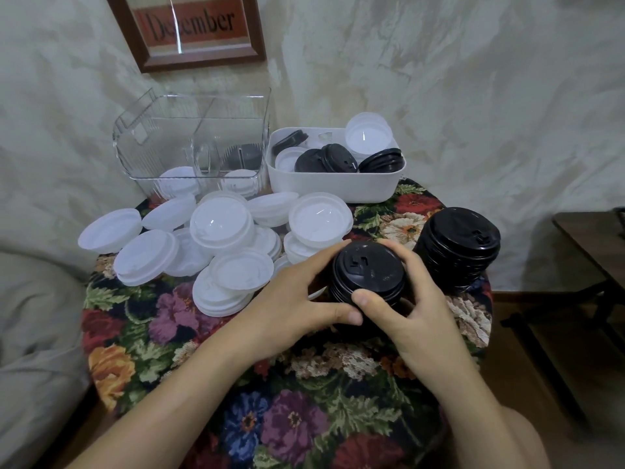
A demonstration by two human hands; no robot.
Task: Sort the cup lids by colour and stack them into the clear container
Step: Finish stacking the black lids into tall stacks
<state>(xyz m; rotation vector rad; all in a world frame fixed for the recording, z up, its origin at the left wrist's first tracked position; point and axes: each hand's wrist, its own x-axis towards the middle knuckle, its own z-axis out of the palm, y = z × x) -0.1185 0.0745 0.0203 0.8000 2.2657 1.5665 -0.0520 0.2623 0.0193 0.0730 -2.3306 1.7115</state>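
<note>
A round bench (304,384) under a flowered cloth stands against a pale, mottled wall (473,96), below a framed "December" print (189,28). At the far left edge sits the clear container (192,143), which has inner dividers; white lids show low through its front wall and a dark stack shows behind them on the right. Touching its right side, a white tub (334,184) holds mixed black and white lids. Loose white lids (220,231) crowd the left half of the bench, some overhanging the left edge.

Near the centre, the left hand (294,299) and right hand (412,309) both grasp a short stack of black lids (367,272), fingers (399,252) curled round its sides and thumbs meeting at its near rim. A taller black stack (456,248) stands just beside it, close to the right edge.

The near half of the cloth lies bare. Grey bedding (33,316) presses up on the left, and a dark side table (592,238) stands apart on the right.
</note>
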